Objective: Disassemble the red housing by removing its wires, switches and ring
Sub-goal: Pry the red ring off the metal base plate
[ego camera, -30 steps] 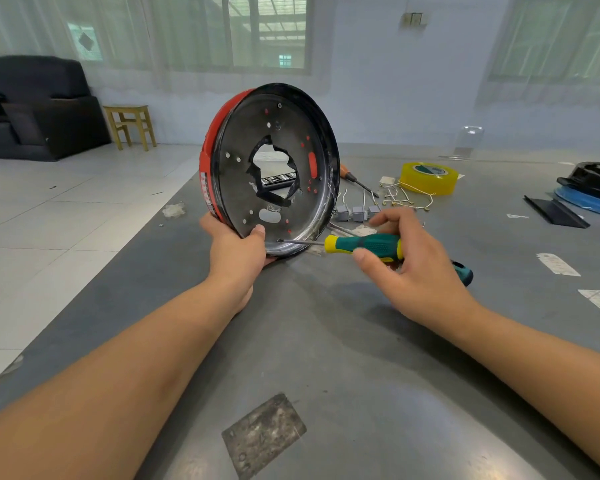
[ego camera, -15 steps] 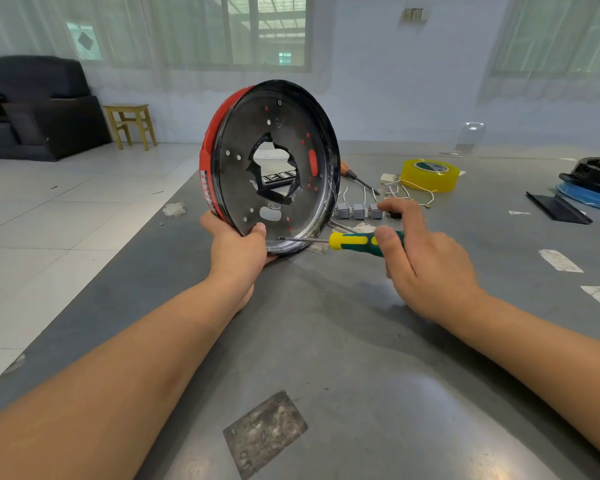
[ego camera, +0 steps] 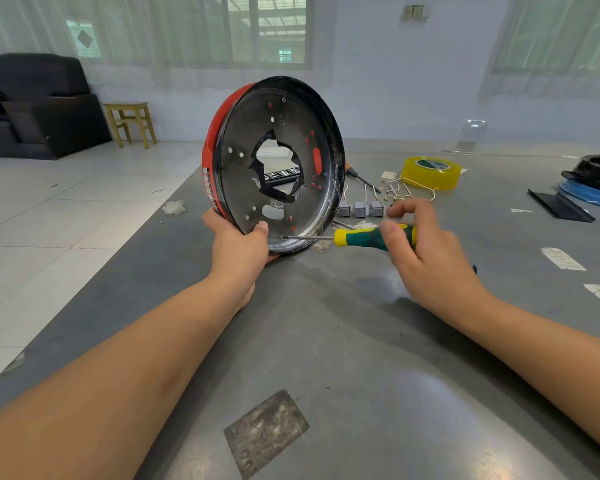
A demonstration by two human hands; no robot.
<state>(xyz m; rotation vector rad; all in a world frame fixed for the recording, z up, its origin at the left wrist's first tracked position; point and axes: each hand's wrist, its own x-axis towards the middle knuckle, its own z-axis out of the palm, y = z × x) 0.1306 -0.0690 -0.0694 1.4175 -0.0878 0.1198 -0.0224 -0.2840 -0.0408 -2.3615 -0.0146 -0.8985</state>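
My left hand (ego camera: 239, 244) grips the lower rim of the red housing (ego camera: 273, 164), held upright on its edge on the grey table (ego camera: 326, 341). Just right of it, my right hand (ego camera: 426, 261) pinches a screwdriver (ego camera: 361, 238), its tip touching the housing's bottom rim.

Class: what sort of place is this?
Probably an informal workshop in a large tiled room: a grey worktable strewn with small parts, a tape roll, and a sofa behind.
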